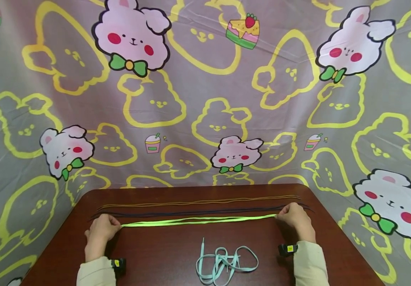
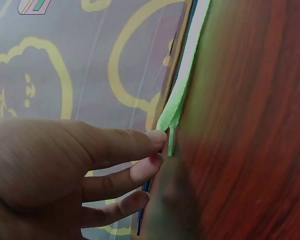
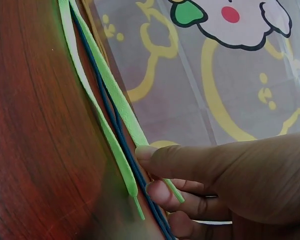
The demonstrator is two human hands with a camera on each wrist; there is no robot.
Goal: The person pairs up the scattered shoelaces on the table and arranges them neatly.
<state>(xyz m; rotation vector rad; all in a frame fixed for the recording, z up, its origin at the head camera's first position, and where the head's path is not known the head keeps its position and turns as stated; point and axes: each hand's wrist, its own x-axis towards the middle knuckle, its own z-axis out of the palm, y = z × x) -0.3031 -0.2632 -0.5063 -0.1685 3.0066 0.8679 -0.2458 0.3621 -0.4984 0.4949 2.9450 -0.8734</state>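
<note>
A neon green shoelace [image 1: 205,221] stretches doubled between both hands across the table. My left hand [image 1: 101,233] pinches its left end between thumb and fingers; a green tip [image 2: 171,142] pokes out past the fingertips. At the other side, my right hand [image 1: 295,221] pinches one strand, whose tip [image 3: 175,191] extends beyond the thumb. The second strand [image 3: 121,160] lies beside it, outside the right hand's grip. Just behind the green lace runs a dark blue shoelace [image 3: 121,135], passing close to the fingers of both hands.
A brownish-yellow shoelace [image 1: 198,202] lies straight near the back of the dark wooden table [image 1: 155,250]. Toward the front, a pale blue shoelace [image 1: 223,260] sits in a loose tangle. Patterned cloth [image 1: 191,91] hangs behind and along both sides.
</note>
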